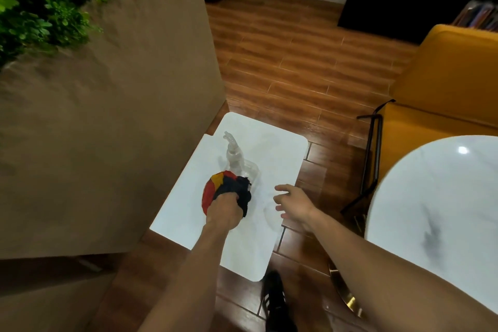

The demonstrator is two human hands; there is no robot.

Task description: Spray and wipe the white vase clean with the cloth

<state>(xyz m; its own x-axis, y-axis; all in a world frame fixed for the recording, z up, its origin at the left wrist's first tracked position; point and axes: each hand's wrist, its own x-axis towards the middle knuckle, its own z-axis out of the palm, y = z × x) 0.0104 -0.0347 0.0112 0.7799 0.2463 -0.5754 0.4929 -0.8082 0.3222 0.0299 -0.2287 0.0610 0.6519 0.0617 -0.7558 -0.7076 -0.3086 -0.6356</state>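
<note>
Home lounge, yellow armchair (442, 83), wood floor (291, 56)

spray bottle (237, 159): on the desk (277, 143)
cloth (222, 191): near side of the spray bottle
round table (431, 197): right of the desk

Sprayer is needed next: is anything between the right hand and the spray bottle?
Nothing visible. Only bare table lies between the right hand and the spray bottle; the cloth, gripped by the left hand, sits aside.
</note>
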